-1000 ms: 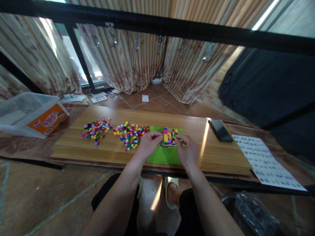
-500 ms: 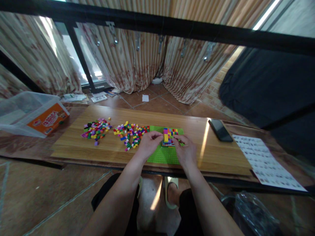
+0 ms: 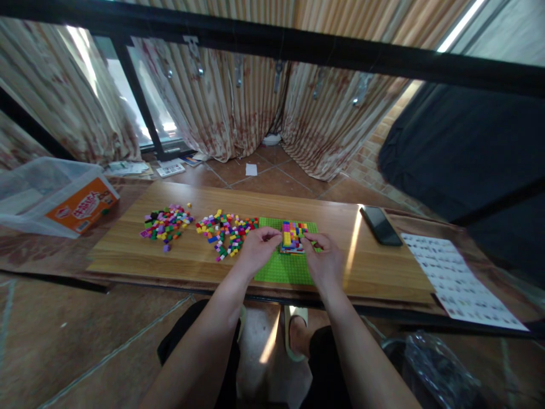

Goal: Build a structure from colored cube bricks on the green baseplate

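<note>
Head view: multicolored interlocking-brick assembly point(image 3: 293, 238) positioned between left hand point(image 3: 255, 248) and right hand point(image 3: 324, 257), seated on green studded baseplate point(image 3: 283, 272), toward its far half. Outline roughly square; single long axis of assembly not determinable. Sides set approximately parallel to baseplate edges, with near edge facing the wearer. Yellow section point(image 3: 287, 238) on top, left part, with long axis running away from the wearer.

Left hand: thumb and index finger drawn close together at left edge of assembly. Right hand: thumb and index finger bent inward at right edge. Cannot tell whether bricks are pinched in either.

Containers: clear plastic bin point(image 3: 80, 170) with orange label point(image 3: 83, 207), well to the left of left hand; contents not identifiable. Dark bin point(image 3: 394, 349) below and right of right hand, with crumpled clear plastic bag point(image 3: 438, 369) at its opening; contents otherwise not discernible.

Left of left hand, on wood-grain tabletop point(image 3: 340, 227): nearer loose-brick pile point(image 3: 227, 230), then farther loose-brick pile point(image 3: 167, 223). Right of right hand: smartphone point(image 3: 380, 225), then printed sheet point(image 3: 460, 278).
</note>
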{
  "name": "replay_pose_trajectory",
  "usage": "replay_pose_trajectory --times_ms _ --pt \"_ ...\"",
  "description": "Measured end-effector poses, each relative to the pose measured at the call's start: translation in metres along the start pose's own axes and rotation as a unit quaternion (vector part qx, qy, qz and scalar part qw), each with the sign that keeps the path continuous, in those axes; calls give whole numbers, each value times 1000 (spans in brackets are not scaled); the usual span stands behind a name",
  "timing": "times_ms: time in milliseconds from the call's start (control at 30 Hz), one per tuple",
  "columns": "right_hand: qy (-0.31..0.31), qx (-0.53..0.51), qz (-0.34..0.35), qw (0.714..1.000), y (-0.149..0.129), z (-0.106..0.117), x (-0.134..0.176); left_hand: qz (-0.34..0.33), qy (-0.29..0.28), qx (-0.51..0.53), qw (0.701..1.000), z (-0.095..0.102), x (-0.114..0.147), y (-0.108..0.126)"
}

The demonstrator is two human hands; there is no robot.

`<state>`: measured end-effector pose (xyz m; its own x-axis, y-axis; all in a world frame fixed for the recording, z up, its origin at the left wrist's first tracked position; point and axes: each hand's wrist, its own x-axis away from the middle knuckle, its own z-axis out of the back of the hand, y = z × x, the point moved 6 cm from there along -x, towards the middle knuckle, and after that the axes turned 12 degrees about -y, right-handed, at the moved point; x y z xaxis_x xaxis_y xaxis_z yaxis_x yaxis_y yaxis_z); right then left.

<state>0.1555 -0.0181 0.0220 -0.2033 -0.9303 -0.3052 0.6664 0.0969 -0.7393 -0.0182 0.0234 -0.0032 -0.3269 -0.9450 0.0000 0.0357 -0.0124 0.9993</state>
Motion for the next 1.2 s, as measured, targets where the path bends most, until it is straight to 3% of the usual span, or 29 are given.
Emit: replay_pose_trajectory --times_ms 1200 --pt "-22 8 5 1000 -6 -7 4 -1 1 -19 1000 0 2 3"
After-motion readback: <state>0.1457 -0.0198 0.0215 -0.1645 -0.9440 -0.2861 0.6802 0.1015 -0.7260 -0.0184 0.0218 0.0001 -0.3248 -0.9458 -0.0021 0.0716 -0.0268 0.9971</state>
